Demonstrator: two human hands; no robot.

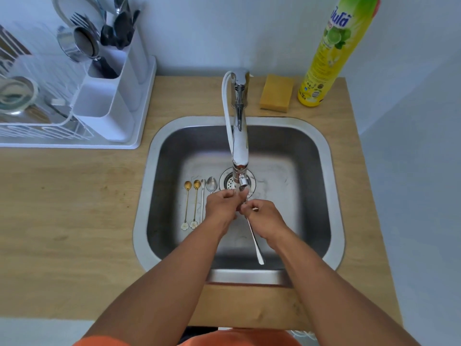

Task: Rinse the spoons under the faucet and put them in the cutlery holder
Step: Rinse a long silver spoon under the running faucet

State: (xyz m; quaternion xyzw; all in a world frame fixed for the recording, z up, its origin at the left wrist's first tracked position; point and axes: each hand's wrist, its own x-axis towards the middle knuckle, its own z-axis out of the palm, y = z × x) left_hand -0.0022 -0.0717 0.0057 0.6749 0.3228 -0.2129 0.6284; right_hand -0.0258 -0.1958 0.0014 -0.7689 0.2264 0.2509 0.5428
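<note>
Both my hands meet under the faucet spout (pixel 242 182) over the steel sink (pixel 311 156). My right hand (pixel 264 218) grips a long silver spoon (pixel 255 243) whose handle sticks out toward me. My left hand (pixel 222 207) has its fingers on the spoon's bowl end, which is hidden between the hands. On the sink floor to the left lie two gold spoons (pixel 187 203) with flower ends and two silver spoons (pixel 211 184), side by side. The white cutlery holder (pixel 109 106) stands at the back left with dark utensils in its far compartments.
A white dish rack (pixel 37 116) with dishes sits left of the holder on a white tray. A yellow sponge (pixel 275 93) and a tall yellow dish-soap bottle (pixel 329 53) stand behind the sink on the wooden counter (pixel 62 196). The drain (pixel 229 182) lies below the spout.
</note>
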